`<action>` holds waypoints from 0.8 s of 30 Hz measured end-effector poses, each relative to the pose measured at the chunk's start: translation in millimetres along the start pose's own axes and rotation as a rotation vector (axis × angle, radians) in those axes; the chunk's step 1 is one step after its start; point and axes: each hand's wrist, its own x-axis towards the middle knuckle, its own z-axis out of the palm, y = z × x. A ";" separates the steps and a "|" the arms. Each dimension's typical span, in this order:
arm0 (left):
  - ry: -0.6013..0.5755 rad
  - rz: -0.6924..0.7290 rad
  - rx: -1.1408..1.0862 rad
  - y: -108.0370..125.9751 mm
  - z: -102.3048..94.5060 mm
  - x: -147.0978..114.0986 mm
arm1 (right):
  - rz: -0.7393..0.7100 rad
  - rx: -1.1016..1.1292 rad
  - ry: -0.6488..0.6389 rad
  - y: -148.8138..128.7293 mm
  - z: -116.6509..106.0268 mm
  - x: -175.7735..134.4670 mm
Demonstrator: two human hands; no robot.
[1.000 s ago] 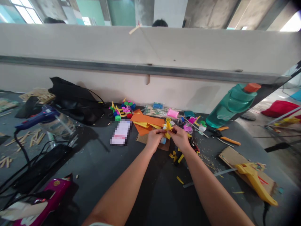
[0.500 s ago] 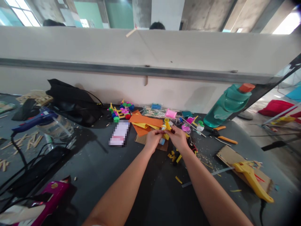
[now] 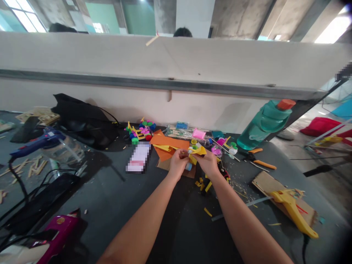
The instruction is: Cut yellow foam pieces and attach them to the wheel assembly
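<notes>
My right hand (image 3: 206, 163) pinches a yellow piece of paper or foam sheet (image 3: 200, 150) between thumb and fingers. To its left is my left hand (image 3: 178, 162), its fingers curled in; anything they hold is too small to make out. Beneath and behind the hands lie orange sheets (image 3: 176, 141) with yellow pieces, on top of a brown cardboard piece (image 3: 162, 165). A light blue cap-like thing (image 3: 189, 167) shows between my hands. Close to my right wrist sits a small black and yellow assembly (image 3: 206, 185), partly covered by the arm.
A phone (image 3: 138, 158) lies left of the hands. Colourful small models (image 3: 139, 131) stand behind it. At right are a green bottle (image 3: 264, 124), orange-handled pliers (image 3: 262, 163) and a yellow glue gun (image 3: 293, 209) on cardboard. A blue glue gun (image 3: 35, 143) and black bag (image 3: 85, 121) are at left.
My left hand has come slightly away from the yellow piece both hands were touching. In my right hand, the piece now lies flatter and points right. The view has shifted slightly.
</notes>
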 end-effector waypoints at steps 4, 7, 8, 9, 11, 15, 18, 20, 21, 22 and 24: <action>-0.024 -0.018 -0.027 -0.4 -0.5 1.1 | -0.001 0.019 -0.006 0.2 0.1 0.6; -0.044 -0.021 -0.030 0.1 -0.7 1.0 | 0.007 0.024 -0.035 -0.5 -0.6 1.0; -0.048 -0.020 -0.030 0.5 -0.6 0.9 | 0.009 0.027 -0.042 -0.9 -0.7 1.1; -0.050 -0.020 -0.029 0.9 -0.4 0.8 | 0.013 0.030 -0.045 -1.4 -0.9 1.1; -0.051 -0.020 -0.029 1.7 0.0 0.6 | 0.018 0.037 -0.039 -3.0 -1.1 0.9; -0.045 -0.021 -0.033 3.3 1.2 0.4 | 0.023 0.038 -0.023 -8.5 -1.8 0.1; -0.057 -0.021 -0.006 5.2 2.4 0.5 | 0.020 0.047 -0.023 -12.2 -2.1 0.0; -0.072 -0.012 0.006 7.1 3.2 -0.2 | 0.016 0.060 -0.017 -13.9 -2.3 -0.1; -0.077 -0.008 0.008 7.9 3.5 -0.7 | 0.014 0.065 -0.013 -14.4 -2.4 -0.3; -0.077 -0.005 0.006 8.6 3.6 -1.1 | 0.012 0.068 -0.010 -14.8 -2.5 -0.5; -0.064 -0.001 0.005 9.1 3.6 -1.4 | 0.007 0.071 -0.005 -15.0 -2.7 -0.7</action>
